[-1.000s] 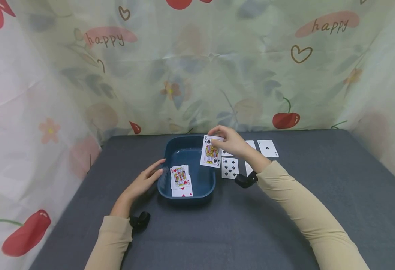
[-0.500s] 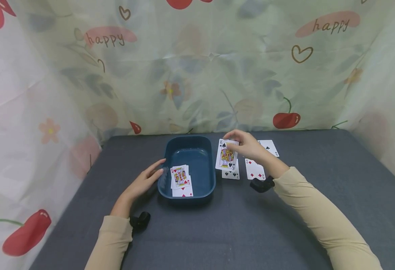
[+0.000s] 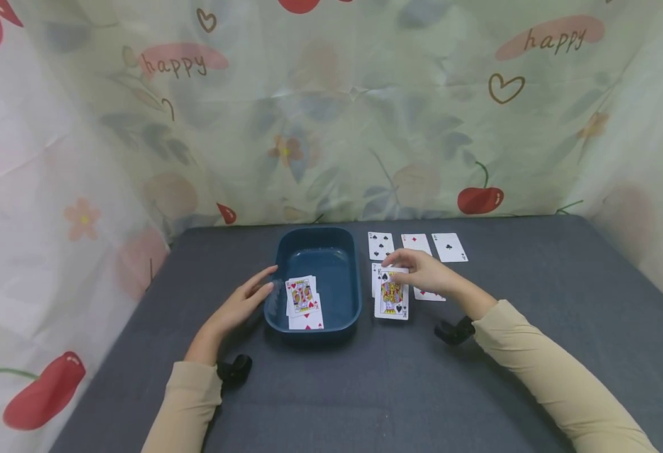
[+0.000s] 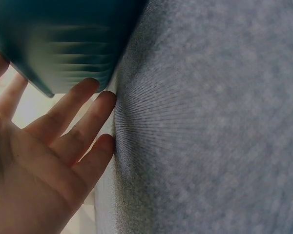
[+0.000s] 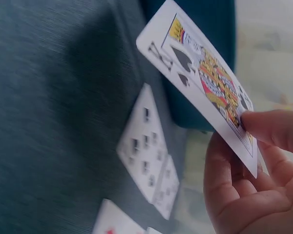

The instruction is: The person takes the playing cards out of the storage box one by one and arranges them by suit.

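My right hand (image 3: 430,277) pinches a king of spades playing card (image 3: 392,301) by its edge, thumb on its face and curled fingers beneath, plain in the right wrist view. The card is tilted and held above the table. It overlaps the seven of spades (image 5: 145,145), which lies flat behind it. My left hand (image 3: 239,307) rests at the left side of a dark blue tray (image 3: 356,314), its fingers extended against the outer wall in the left wrist view. Inside the tray lies a small overlapping pile of cards, a king of hearts (image 3: 302,294) on top.
Behind my right hand lie a five of spades (image 3: 380,245), a two of diamonds (image 3: 415,241) and an ace of clubs (image 3: 450,247) in a row. A diamond card (image 3: 430,296) shows below the right hand. A patterned curtain (image 3: 331,126) stands along the table's back.
My right hand has carried the king of spades from over the tray's right rim rightward and nearer, uncovering the back row of cards. My left hand has stayed at the tray.
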`<action>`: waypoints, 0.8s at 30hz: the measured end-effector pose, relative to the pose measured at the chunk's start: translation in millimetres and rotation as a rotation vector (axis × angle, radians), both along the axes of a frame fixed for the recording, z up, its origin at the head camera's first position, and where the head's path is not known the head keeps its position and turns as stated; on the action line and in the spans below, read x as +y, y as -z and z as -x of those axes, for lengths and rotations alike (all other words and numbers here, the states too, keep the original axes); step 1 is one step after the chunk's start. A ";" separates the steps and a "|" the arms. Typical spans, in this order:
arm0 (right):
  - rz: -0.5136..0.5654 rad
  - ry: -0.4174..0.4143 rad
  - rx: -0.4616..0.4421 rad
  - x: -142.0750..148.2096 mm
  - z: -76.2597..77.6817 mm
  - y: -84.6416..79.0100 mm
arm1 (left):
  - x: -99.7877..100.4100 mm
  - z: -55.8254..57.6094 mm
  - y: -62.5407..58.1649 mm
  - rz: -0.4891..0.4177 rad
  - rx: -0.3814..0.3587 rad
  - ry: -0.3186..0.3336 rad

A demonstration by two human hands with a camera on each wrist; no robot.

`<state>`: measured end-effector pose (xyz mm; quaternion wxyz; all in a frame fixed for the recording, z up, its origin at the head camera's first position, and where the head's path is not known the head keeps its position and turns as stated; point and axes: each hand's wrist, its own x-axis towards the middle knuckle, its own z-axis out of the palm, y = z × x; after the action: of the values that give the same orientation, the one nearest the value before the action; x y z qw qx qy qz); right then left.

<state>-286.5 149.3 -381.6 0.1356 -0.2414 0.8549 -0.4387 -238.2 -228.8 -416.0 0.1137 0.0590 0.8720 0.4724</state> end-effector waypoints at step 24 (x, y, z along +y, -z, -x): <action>-0.180 -0.120 0.106 -7.8 -13.4 32.3 | 0.4 -1.5 -2.4 -0.002 0.009 0.001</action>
<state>-273.1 141.5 -413.9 0.1372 -0.3017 0.8808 -0.3381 -236.7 -228.4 -413.7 0.1097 0.0616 0.8720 0.4731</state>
